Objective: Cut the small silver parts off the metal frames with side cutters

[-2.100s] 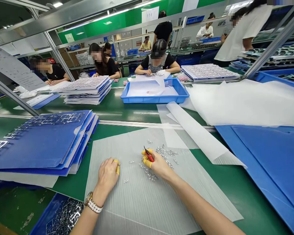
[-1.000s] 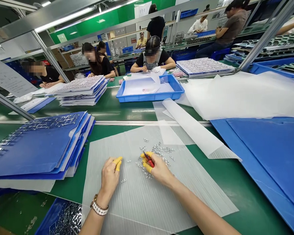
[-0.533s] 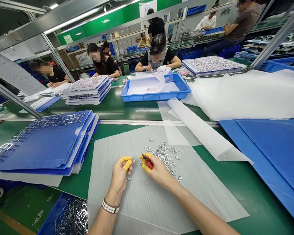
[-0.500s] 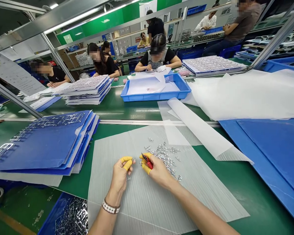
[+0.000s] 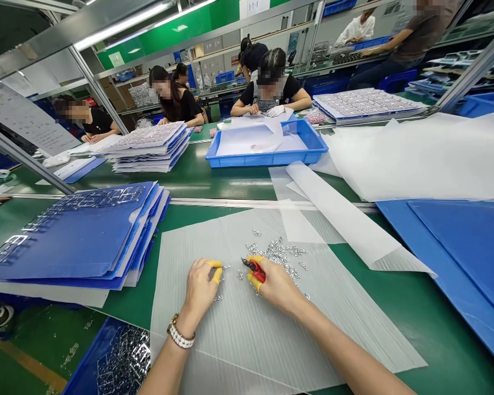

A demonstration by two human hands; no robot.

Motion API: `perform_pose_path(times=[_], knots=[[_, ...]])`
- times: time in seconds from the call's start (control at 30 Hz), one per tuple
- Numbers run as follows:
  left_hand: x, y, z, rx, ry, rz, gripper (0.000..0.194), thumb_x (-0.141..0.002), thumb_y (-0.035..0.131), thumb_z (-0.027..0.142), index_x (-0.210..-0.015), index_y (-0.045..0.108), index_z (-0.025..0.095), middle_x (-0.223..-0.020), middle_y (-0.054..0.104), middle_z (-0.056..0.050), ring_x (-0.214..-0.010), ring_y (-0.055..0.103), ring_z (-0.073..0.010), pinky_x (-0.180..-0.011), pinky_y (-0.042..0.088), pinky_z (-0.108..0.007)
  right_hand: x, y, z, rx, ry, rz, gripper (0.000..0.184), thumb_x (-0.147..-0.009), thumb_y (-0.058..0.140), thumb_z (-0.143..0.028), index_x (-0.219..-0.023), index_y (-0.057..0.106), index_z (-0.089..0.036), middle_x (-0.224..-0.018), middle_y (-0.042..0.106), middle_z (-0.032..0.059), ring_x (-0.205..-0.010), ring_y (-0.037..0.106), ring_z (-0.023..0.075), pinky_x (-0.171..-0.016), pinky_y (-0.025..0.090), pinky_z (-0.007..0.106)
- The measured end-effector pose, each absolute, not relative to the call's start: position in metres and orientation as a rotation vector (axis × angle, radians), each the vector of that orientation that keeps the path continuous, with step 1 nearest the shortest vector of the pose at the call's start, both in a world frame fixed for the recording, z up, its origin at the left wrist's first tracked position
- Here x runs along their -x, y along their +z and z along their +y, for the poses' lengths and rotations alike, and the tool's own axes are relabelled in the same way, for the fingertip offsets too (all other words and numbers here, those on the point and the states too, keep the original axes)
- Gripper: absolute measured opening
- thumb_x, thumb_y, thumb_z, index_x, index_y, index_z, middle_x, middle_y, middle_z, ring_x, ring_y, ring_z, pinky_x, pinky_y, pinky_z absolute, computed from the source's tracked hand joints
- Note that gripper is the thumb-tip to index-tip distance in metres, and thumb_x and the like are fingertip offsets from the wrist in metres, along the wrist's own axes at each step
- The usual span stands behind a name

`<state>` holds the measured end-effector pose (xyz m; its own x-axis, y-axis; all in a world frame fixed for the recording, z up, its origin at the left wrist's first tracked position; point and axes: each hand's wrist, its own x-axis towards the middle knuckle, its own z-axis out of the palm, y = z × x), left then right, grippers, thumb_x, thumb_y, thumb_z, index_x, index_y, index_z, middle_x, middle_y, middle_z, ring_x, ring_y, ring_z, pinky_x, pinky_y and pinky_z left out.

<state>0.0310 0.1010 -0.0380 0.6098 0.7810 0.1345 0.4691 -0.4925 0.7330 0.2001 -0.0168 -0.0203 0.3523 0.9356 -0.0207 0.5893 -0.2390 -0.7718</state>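
Note:
My right hand (image 5: 276, 284), with yellow finger cots, is closed round small red-handled cutters (image 5: 253, 267) whose tip points left. My left hand (image 5: 200, 289), also with yellow cots, has thumb and forefinger pinched together near a tiny metal part; what it pinches is too small to name. Both hands rest on a ribbed translucent sheet (image 5: 239, 340). A scatter of small silvery metal parts (image 5: 282, 255) lies just beyond my right hand. A watch sits on my left wrist.
A stack of blue boards with metal frames (image 5: 74, 236) lies left. A blue bin of metal frames (image 5: 107, 362) sits at the near edge. White paper sheets (image 5: 415, 159), a blue tray (image 5: 267, 159) and blue boards (image 5: 469, 258) lie ahead and right. Several people work across the belt.
My left hand has moved right, closer to the cutters, and its fingers have pinched together. The right hand has stayed over the parts, holding the cutters.

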Motion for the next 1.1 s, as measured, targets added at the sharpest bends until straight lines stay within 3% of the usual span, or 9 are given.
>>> perform_pose_path(times=[0.4, 0.6, 0.7, 0.87, 0.97, 1.1], knots=[[-0.054, -0.032, 0.114, -2.637, 0.308, 0.761, 0.012, -0.077, 0.051, 0.011, -0.075, 0.059, 0.020, -0.079, 0.058, -0.005, -0.078, 0.053, -0.0202, -0.072, 0.040, -0.033, -0.209, -0.026, -0.030, 1.918, 0.633, -1.332, 0.024, -0.075, 0.052, -0.023, -0.099, 0.058, -0.023, -0.084, 0.065, 0.0020, -0.072, 0.059, 0.0186, -0.062, 0.041, 0.029], [-0.045, -0.030, 0.112, -2.618, 0.307, 0.746, 0.020, -0.081, 0.044, 0.009, -0.090, 0.058, 0.021, -0.084, 0.062, -0.004, -0.079, 0.056, -0.0178, -0.076, 0.041, -0.033, -0.203, -0.023, -0.022, 1.897, 0.634, -1.330, 0.026, -0.075, 0.054, -0.022, -0.101, 0.058, -0.022, -0.087, 0.065, 0.0030, -0.076, 0.059, 0.0190, -0.068, 0.042, 0.030], [-0.043, -0.023, 0.104, -2.511, 0.335, 0.728, 0.021, -0.081, 0.046, 0.013, -0.100, 0.055, 0.020, -0.088, 0.064, -0.004, -0.074, 0.056, -0.0154, -0.071, 0.043, -0.030, -0.195, -0.019, -0.014, 1.841, 0.592, -1.298, 0.030, -0.074, 0.055, -0.020, -0.104, 0.056, -0.021, -0.092, 0.064, 0.0044, -0.081, 0.058, 0.0190, -0.070, 0.042, 0.030], [-0.045, -0.010, 0.086, -2.146, 0.437, 0.708, 0.016, -0.078, 0.054, 0.018, -0.093, 0.059, 0.020, -0.084, 0.065, -0.003, -0.068, 0.054, -0.0140, -0.065, 0.043, -0.028, -0.188, -0.019, -0.010, 1.668, 0.669, -1.233, 0.024, -0.074, 0.052, -0.018, -0.097, 0.056, -0.022, -0.081, 0.062, 0.0008, -0.071, 0.056, 0.0161, -0.065, 0.041, 0.029], [-0.049, -0.014, 0.077, -1.888, 0.580, 0.776, 0.019, -0.077, 0.058, 0.021, -0.096, 0.060, 0.019, -0.086, 0.066, -0.004, -0.074, 0.057, -0.0146, -0.070, 0.044, -0.027, -0.188, -0.022, -0.009, 1.466, 0.819, -0.937, 0.020, -0.074, 0.056, -0.027, -0.094, 0.054, -0.021, -0.076, 0.058, -0.0005, -0.067, 0.054, 0.0149, -0.062, 0.041, 0.028], [-0.058, -0.030, 0.068, -1.671, 0.650, 0.813, 0.016, -0.075, 0.062, 0.028, -0.085, 0.064, 0.016, -0.082, 0.066, -0.005, -0.074, 0.058, -0.0154, -0.068, 0.045, -0.026, -0.184, -0.027, -0.007, 1.310, 0.904, -0.541, 0.032, -0.067, 0.068, -0.039, -0.088, 0.054, -0.020, -0.076, 0.056, 0.0001, -0.068, 0.053, 0.0153, -0.060, 0.040, 0.027]])
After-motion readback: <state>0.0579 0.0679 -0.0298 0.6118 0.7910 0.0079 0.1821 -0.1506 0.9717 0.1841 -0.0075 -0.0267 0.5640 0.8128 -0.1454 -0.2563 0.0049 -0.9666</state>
